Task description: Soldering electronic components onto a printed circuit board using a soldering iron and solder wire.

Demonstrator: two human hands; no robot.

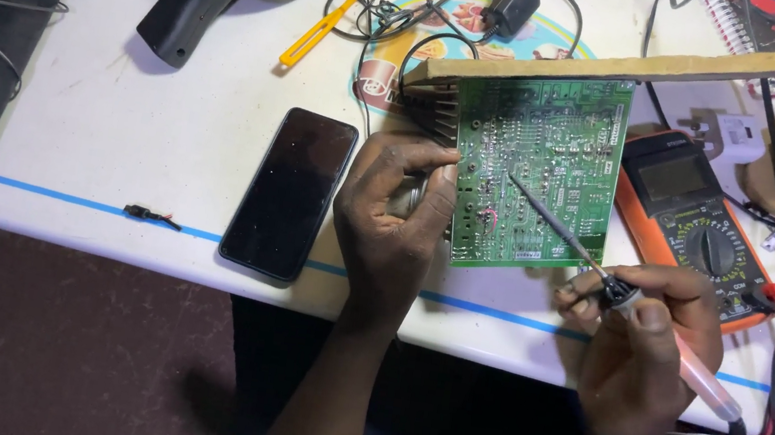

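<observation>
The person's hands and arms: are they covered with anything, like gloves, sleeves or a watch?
No. The left hand and right hand are both bare, with no gloves. No ring, watch or band shows on either. The left forearm is uncovered down to the bottom edge of the picture, so no sleeve is in view. The right wrist is also bare; little of that arm shows.

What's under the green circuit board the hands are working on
Black heatsink fins stick out from beneath the green circuit board's left edge, and the left hand grips that side. The board covers the rest, so the underside parts stay hidden.
</observation>
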